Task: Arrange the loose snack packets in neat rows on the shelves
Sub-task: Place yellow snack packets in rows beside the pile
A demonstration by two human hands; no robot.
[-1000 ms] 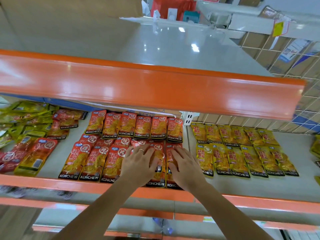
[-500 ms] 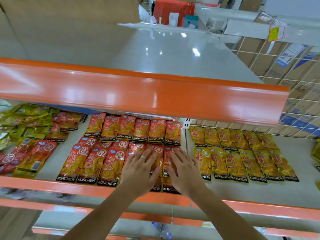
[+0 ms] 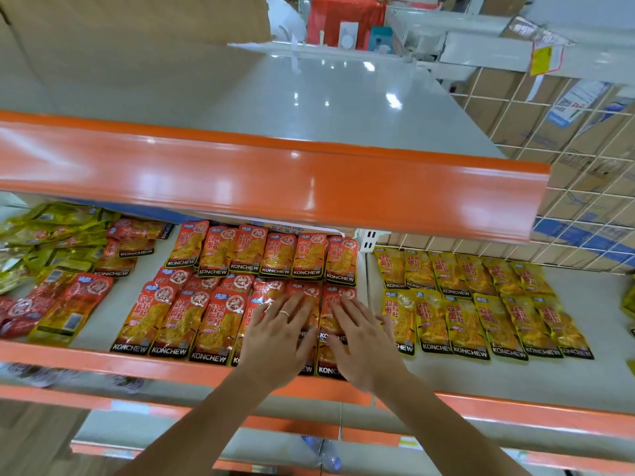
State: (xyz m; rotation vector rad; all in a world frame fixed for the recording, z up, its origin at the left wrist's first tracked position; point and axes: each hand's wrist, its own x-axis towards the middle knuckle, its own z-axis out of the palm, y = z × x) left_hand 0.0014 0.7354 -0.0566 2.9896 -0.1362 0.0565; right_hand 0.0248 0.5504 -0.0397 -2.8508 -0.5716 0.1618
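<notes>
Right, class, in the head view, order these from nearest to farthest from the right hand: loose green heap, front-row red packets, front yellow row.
1. front-row red packets: under the right hand.
2. front yellow row: just to its right.
3. loose green heap: far left.

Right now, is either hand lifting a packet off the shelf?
No, the left hand and right hand both lie flat, fingers straight, on the front-row red packets.

Upright [image 3: 368, 239] at shelf back. Just left of it: packets in two rows [image 3: 213, 304], left hand [image 3: 275, 334] and right hand [image 3: 366, 345] flat on the front row. Right of it: another two-row block [image 3: 481, 304]. Far left of it: loose heap [image 3: 51, 262], apparently overlapping. Upper shelf [image 3: 275, 180] above it.
</notes>
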